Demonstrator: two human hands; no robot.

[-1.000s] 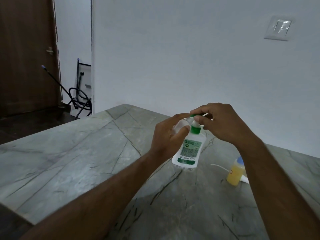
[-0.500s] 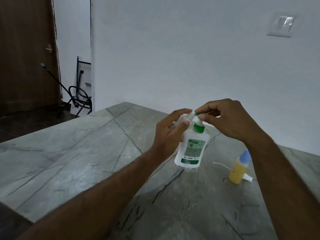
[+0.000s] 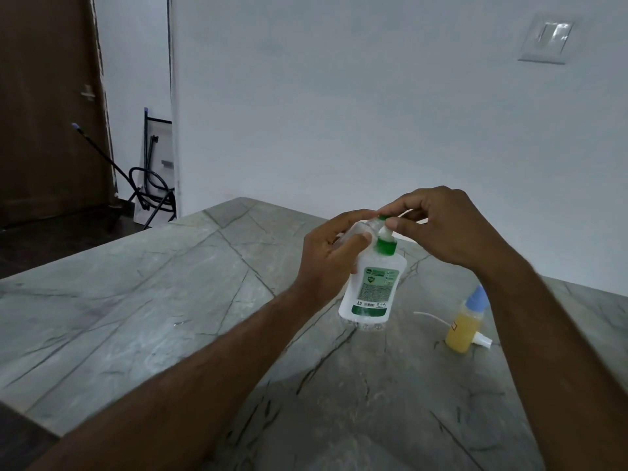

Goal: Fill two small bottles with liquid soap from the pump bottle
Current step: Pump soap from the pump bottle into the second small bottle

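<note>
The pump bottle (image 3: 372, 287), its green label unreadable, is gripped by the left hand (image 3: 326, 256); its pump top is pinched by the right hand (image 3: 441, 229) fingers (image 3: 399, 225).

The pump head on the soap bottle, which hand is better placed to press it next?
Right. The right hand already pinches the pump head, while the left hand grips a small clear bottle at the spout.

A plain white wall (image 3: 339, 96) rises behind the grey veined stone bench (image 3: 136, 300), with a switch plate (image 3: 545, 42) high on it. Beyond the bench's left edge stand a dark wooden door (image 3: 44, 113), a dark floor (image 3: 51, 239) and a folded black metal frame (image 3: 154, 185) leaning on the wall.
</note>
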